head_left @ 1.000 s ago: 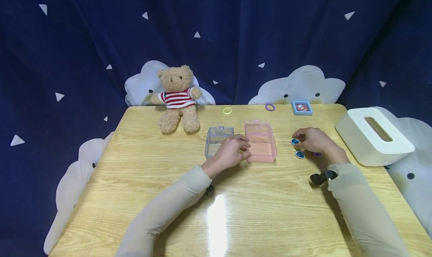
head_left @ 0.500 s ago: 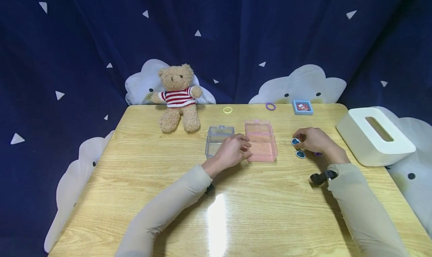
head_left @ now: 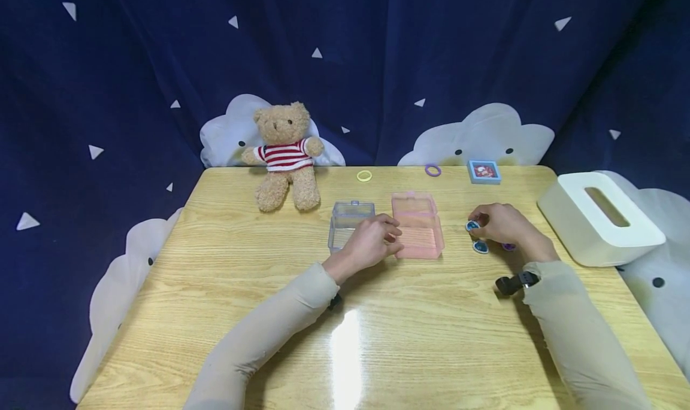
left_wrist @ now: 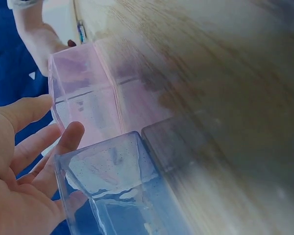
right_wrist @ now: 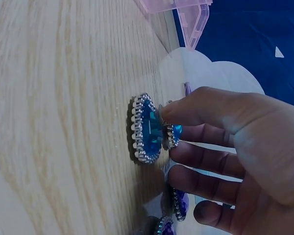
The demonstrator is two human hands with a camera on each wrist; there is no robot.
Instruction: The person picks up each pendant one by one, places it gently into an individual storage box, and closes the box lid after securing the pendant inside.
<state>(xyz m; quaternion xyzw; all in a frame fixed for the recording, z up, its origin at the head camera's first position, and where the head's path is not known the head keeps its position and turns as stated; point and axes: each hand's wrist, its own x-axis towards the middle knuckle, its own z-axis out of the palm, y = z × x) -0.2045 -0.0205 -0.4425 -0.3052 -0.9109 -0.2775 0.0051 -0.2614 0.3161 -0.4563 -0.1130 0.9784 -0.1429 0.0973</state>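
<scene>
In the head view my left hand [head_left: 369, 240] reaches over the clear blue box [head_left: 341, 237], its fingertips at the left side of the pink see-through box [head_left: 426, 251]. Both boxes have raised lids. Its fingers are loosely bent in the left wrist view, with one fingertip right at the pink wall. My right hand [head_left: 507, 225] pinches a blue gem [right_wrist: 175, 134] with a silver beaded rim between thumb and fingers. A second blue gem [right_wrist: 149, 129] lies on the table close beside it. Purple gems [right_wrist: 181, 203] lie beneath the right hand, partly hidden.
A white tissue box [head_left: 593, 224] stands at the right. At the back are a blue-framed picture [head_left: 484, 172], a purple ring [head_left: 433, 170], a yellow ring [head_left: 364, 176] and a teddy bear [head_left: 287, 158] in a striped shirt. A dark blue curtain [head_left: 361, 51] hangs behind the table.
</scene>
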